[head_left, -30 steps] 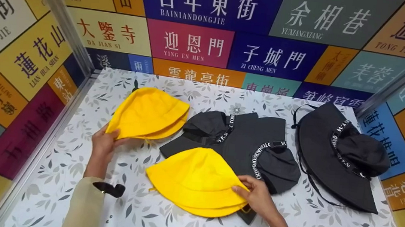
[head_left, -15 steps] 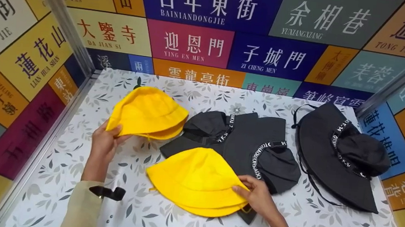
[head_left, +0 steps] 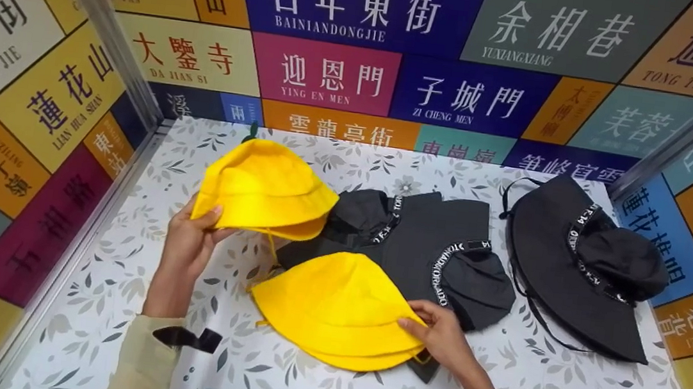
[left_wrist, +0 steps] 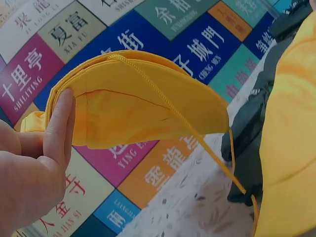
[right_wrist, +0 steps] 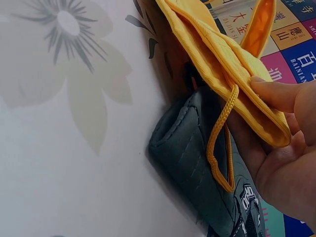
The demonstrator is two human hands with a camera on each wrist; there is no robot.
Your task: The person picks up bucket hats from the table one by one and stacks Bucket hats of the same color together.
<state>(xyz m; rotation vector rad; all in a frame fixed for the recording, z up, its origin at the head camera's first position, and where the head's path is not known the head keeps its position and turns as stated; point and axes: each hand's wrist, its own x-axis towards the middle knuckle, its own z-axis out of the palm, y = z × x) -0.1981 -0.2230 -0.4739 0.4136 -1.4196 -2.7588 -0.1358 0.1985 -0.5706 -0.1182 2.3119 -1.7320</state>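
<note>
My left hand (head_left: 194, 236) pinches the brim edge of a yellow bucket hat (head_left: 263, 189) between thumb and fingers, holding it up off the table. A yellow cord hangs from that hat, plain in the left wrist view. At the centre, a second yellow bucket hat (head_left: 335, 306) lies folded flat, its right brim corner gripped by my right hand (head_left: 441, 333). In the right wrist view the thumb presses on its doubled brim (right_wrist: 232, 74), with a cord loop dangling below. Dark grey hats (head_left: 412, 240) with lettered bands lie partly hidden beneath and behind it.
A wide-brimmed dark hat (head_left: 577, 264) with a chin cord lies at the right of the flower-patterned table (head_left: 275, 387). Panels with printed street names (head_left: 326, 76) wall in the back and both sides. Metal posts (head_left: 107, 21) stand at the corners.
My left hand has risen and shifted slightly right with its yellow hat, so the hat tilts and its cord now hangs visible. The right hand and its hat have stayed put.
</note>
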